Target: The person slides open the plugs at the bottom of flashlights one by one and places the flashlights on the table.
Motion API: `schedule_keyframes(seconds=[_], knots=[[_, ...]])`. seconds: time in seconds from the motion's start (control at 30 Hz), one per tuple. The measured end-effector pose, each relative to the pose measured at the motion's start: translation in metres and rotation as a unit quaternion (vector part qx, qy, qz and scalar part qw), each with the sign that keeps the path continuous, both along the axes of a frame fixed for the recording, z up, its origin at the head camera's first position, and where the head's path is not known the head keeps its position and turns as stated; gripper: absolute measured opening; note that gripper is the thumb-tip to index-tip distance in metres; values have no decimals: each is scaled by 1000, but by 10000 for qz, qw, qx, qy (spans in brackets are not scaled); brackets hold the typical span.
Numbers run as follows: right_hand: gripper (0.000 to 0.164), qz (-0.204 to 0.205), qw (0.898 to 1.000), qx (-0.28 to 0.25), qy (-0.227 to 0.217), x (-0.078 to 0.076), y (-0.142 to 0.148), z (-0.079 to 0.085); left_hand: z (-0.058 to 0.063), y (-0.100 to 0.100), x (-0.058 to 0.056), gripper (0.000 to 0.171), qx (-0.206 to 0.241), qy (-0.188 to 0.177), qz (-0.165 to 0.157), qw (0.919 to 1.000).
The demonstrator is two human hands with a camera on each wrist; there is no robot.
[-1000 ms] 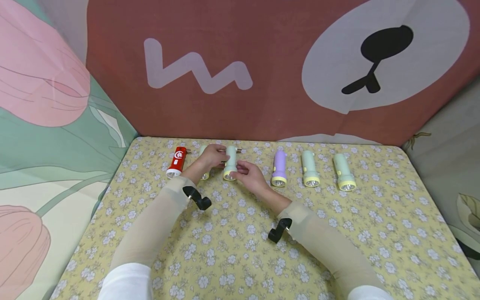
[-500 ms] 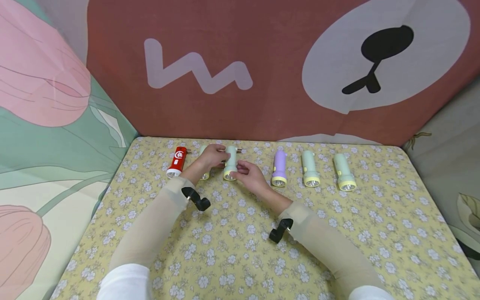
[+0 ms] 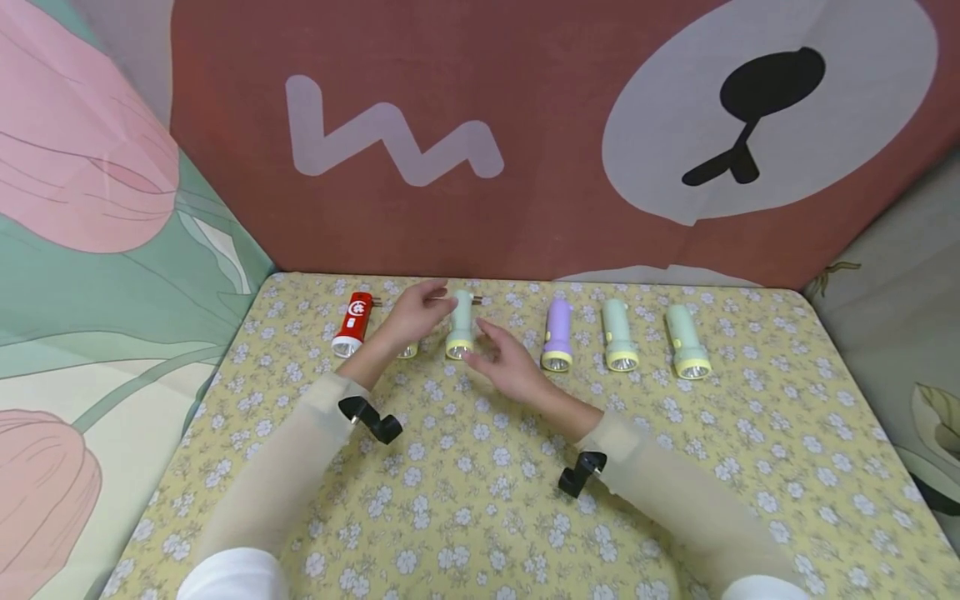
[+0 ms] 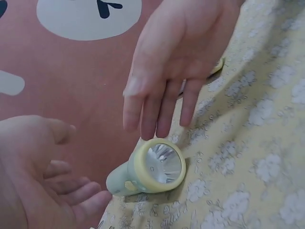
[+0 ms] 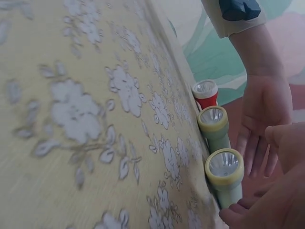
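A pale green flashlight (image 3: 461, 323) with a yellow rim lies on the table, its lens toward me, between my two hands. My left hand (image 3: 422, 315) hovers at its left side with fingers extended, holding nothing. On the other side my right hand (image 3: 512, 363) is spread, thumb near the rim; the left wrist view shows its straight fingers just above the lens of the flashlight (image 4: 159, 164), and I cannot tell whether they touch. Another green flashlight (image 3: 408, 351) is mostly hidden under my left hand. In the right wrist view both green flashlights and the red one stand in line.
Left of my hands lies a red flashlight (image 3: 354, 323) with a white head. To the right are a purple flashlight (image 3: 558, 333) and two more green flashlights, one (image 3: 618, 333) beside the other (image 3: 686, 342). A flowered cloth (image 3: 480, 500) covers the table, and a brown fabric wall (image 3: 525, 208) rises behind.
Both hands have let go of the middle green flashlight and drawn apart, the left one to the left, the right one slightly right and down. The flashlights keep their places.
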State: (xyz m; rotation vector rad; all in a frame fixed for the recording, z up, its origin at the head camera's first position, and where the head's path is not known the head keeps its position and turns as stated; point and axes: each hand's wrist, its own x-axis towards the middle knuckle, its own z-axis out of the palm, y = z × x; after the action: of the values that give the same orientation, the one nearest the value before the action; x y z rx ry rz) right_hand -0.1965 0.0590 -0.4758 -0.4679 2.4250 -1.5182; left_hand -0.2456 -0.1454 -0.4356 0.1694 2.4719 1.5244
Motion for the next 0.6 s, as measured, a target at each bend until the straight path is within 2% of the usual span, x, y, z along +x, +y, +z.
schedule_keyframes(seconds=[0.17,0.33,0.47,0.6], knots=[[72,361,9968,439,562,9,10,3,2,-5,10,61,-108,436,-460,9979],[77,479,9926,834,744,19,20,7,0,-3,16,59,-391,726,-830,9931],[82,533,9880,1150,886,26,29,10,-1,0,19,62,-698,871,-1109,9875],[83,584,9813,1422,1154,32,39,12,-1,6,23,64,-1134,1092,-1362,9781]])
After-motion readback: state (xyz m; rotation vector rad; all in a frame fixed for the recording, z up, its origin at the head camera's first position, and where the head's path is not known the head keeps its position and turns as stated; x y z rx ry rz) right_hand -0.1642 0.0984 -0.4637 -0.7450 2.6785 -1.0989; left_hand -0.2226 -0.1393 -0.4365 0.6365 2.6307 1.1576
